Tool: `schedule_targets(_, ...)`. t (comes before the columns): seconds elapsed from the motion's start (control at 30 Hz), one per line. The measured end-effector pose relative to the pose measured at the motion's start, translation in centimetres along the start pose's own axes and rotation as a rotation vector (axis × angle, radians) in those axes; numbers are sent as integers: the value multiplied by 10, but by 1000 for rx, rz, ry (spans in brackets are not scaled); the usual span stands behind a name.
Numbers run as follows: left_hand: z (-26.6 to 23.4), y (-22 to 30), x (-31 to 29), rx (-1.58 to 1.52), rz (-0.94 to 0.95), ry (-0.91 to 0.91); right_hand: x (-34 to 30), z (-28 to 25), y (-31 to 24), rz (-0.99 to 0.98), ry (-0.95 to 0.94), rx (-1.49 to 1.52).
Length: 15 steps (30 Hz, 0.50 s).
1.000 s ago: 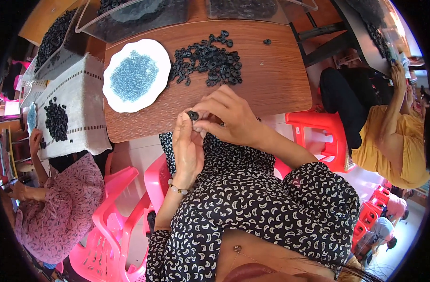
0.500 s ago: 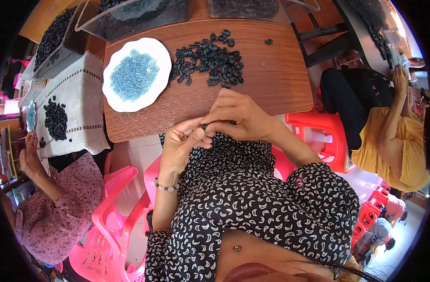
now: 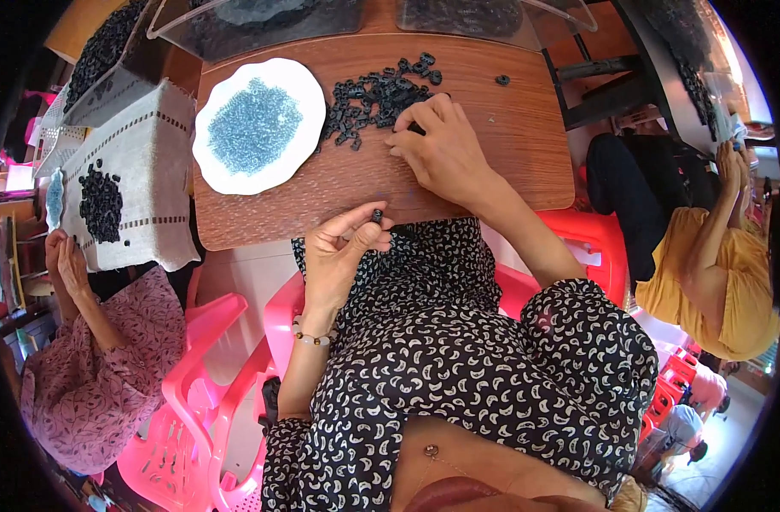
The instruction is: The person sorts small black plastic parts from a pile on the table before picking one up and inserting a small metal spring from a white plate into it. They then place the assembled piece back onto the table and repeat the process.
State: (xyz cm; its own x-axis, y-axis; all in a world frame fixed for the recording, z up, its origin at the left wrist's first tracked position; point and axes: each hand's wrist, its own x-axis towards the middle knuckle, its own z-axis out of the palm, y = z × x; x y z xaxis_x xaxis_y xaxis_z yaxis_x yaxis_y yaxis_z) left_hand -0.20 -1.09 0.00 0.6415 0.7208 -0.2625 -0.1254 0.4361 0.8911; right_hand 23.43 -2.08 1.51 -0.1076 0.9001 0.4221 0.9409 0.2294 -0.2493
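Observation:
My left hand [image 3: 345, 247] pinches a small black part [image 3: 377, 216] between thumb and forefinger, just off the table's near edge. Over the near right side of a heap of small black parts [image 3: 368, 94] is my right hand [image 3: 441, 149]. Its fingers are curled together, with a bit of black [image 3: 416, 128] showing at them. Whether that piece is gripped or lies behind the fingers I cannot tell. Left of the heap sits a white scalloped plate [image 3: 209, 162] holding tiny clear bluish pieces [image 3: 255, 128].
The brown wooden table [image 3: 509, 162] bears one stray black part [image 3: 502, 80] at the right. Clear bins [image 3: 458, 21] stand along its far edge. At the left, a person in pink [image 3: 108, 367] works by a cloth-covered table [image 3: 164, 171]; a person in yellow [image 3: 697, 282] sits at the right.
My hands have come apart. The right one has moved up and away to the heap, while the left stays near the table edge holding the small black part.

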Motion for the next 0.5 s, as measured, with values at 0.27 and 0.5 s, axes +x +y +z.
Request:
schedule_targets(0.27, 7, 4, 0, 29, 127, 73, 6, 2, -5, 44, -18, 72)
schedule_targets(0.5, 11, 5, -2, 70, 240, 171, 8, -33, -38, 477, -55, 858)
